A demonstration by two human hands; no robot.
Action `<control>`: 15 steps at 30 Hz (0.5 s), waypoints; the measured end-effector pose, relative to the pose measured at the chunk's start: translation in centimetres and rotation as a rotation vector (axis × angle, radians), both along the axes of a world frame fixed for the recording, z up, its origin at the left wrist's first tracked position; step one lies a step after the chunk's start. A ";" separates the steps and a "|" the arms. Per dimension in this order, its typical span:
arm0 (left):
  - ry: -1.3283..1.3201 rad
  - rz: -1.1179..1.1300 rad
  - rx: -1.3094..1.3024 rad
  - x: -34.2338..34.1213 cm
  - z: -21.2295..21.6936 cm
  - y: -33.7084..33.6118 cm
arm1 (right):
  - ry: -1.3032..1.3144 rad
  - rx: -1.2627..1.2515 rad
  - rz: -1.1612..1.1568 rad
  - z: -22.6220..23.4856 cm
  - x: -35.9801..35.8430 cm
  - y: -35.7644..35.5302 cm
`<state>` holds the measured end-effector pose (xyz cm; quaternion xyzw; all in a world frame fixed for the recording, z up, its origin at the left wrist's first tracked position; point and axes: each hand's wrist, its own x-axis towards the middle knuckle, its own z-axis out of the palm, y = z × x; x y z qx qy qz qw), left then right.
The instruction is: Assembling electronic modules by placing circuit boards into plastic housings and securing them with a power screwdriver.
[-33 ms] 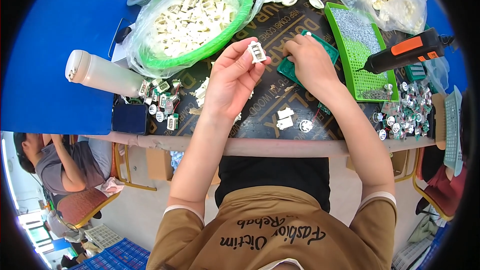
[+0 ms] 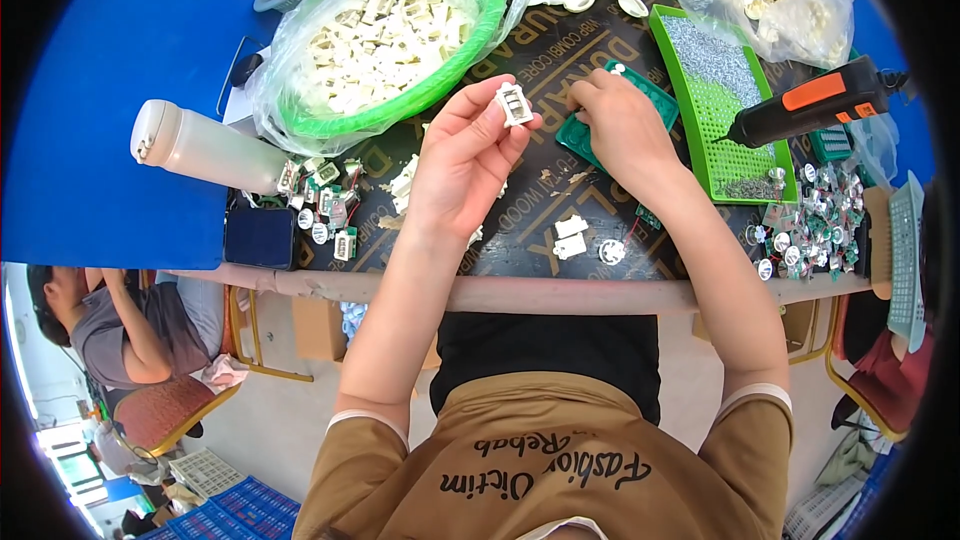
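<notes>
The tabletop [image 2: 520, 240] kept supplies within reach: a green basin [image 2: 470, 50] of white parts. The left hand [image 2: 465, 155] pinched one white part [image 2: 514, 103] raised for viewing; the right hand [image 2: 620, 120], fingers curled together, pressed the green tray [image 2: 580, 140].

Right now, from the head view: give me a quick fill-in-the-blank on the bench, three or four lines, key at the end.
1. The left hand pinches a small white plastic housing between thumb and ____.
2. The right hand rests on a small ____ tray on the dark board.
3. The bag-lined green basin is full of ____ plastic parts.
4. The electric screwdriver with the orange grip lies across the green ____ tray.

Missing words: fingers; green; white; screw
</notes>
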<state>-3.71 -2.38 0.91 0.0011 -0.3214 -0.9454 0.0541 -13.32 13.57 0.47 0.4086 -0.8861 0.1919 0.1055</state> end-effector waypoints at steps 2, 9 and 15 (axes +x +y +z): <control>0.000 -0.003 0.002 -0.1 -0.1 0.1 | 0.000 0.024 -0.043 0.1 0.1 0.0; 0.016 -0.010 0.000 -0.2 -0.1 0.1 | 0.092 0.060 0.009 0.6 0.2 -0.1; 0.035 -0.010 0.005 -0.1 -0.2 -0.1 | -0.071 -0.240 0.008 0.8 -0.2 0.0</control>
